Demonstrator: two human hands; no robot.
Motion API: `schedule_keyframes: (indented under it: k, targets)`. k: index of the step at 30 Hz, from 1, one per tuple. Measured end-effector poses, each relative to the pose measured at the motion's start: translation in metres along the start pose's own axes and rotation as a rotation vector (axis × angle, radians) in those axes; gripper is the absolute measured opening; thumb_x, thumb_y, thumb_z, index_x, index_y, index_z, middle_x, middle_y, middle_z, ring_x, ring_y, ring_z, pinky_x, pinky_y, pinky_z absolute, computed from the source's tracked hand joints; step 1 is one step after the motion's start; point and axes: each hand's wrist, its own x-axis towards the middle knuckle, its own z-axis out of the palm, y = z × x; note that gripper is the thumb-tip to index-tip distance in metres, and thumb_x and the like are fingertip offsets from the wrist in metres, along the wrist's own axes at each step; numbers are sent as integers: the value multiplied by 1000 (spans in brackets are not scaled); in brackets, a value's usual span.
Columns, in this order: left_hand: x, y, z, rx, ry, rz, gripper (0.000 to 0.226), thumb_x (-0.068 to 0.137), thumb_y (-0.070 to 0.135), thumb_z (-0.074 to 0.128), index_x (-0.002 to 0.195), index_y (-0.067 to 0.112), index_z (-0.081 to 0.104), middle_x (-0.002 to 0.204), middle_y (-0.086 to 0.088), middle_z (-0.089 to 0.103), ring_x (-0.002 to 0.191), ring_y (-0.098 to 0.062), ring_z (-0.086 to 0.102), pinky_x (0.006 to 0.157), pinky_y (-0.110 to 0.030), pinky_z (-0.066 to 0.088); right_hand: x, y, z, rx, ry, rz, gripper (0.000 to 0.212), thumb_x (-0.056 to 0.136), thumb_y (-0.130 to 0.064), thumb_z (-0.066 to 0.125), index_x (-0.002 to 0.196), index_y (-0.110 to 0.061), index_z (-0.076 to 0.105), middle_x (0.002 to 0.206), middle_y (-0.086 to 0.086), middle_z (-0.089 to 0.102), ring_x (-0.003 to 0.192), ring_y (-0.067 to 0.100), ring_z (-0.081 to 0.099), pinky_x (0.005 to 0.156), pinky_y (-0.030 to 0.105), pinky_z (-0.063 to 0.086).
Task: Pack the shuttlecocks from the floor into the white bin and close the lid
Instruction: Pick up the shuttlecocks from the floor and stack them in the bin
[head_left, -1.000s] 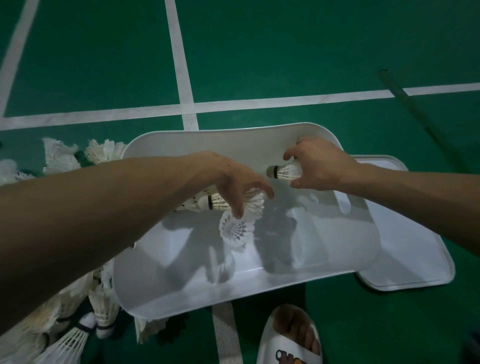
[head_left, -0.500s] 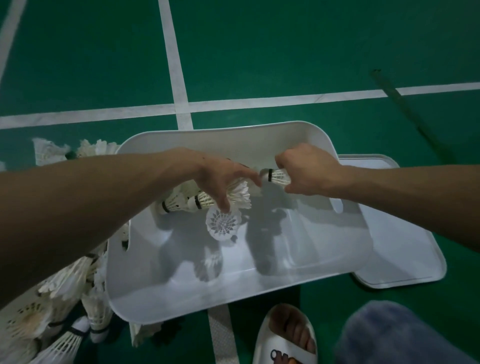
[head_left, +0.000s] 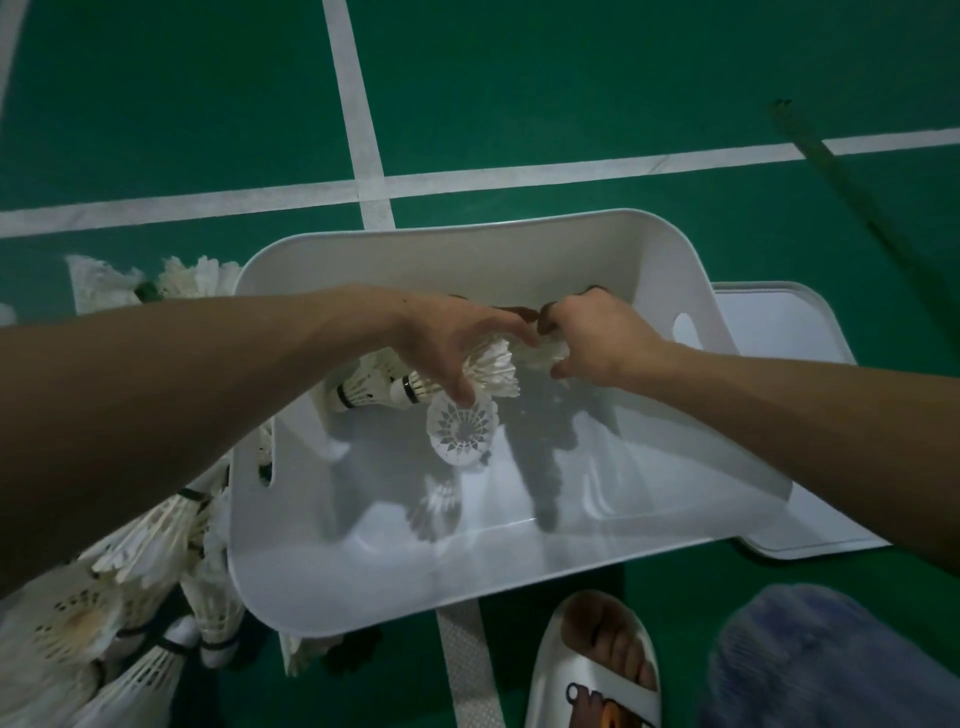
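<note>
White bin (head_left: 363, 582): moulded plastic, smooth, semi-gloss, soft highlights and shadows across the inner base.
Lid (head_left: 779, 332): same smooth white plastic, slight sheen.
Shuttlecocks (head_left: 150, 535): matt off-white feather skirts, ribbed with fine quills; smooth rounded bases ringed by dark bands.
Floor (head_left: 571, 93): green synthetic court surface, matt, finely grained.
Court lines (head_left: 363, 130): white, flat, slightly scuffed; coarser weave-like texture in the nearest stretch.
Slipper (head_left: 587, 691): white rubbery foam, smooth, satin.
Blue cloth (head_left: 831, 660): fuzzy, blurred.

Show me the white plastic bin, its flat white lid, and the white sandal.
White plastic bin (head_left: 467, 265): head view, far inner wall.
Flat white lid (head_left: 779, 322): head view, bare top surface, right of the bin.
White sandal (head_left: 558, 670): head view, strap over the foot.
</note>
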Motion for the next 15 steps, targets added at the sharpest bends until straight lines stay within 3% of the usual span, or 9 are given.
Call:
schedule_keyframes:
  k: [5,10,15]
  targets:
    - [-6,-3,2,-27,69,22,91,74,22,80,146,35,26,154,9,26,135,-9,30,98,-14,20,2,-2,5,98,44,40,60,75,-21,80,130,-18,55,118,15,64,110,32,57,90,39,49]
    - [-4,-3,7,-22,12,-5,88,77,22,77,147,31,24,151,7,31,120,-5,37,96,-15,24,-3,2,10,245,-16,17,70,66,-14,86,128,-14,55,132,10,52,114,26,54,91,28,42]
    - [4,-1,4,10,-40,-31,87,77,24,76,147,29,25,149,5,34,126,-13,39,96,-21,25,-4,11,19,391,121,139,49,73,1,67,117,-19,57,118,11,53,102,27,56,81,23,41]
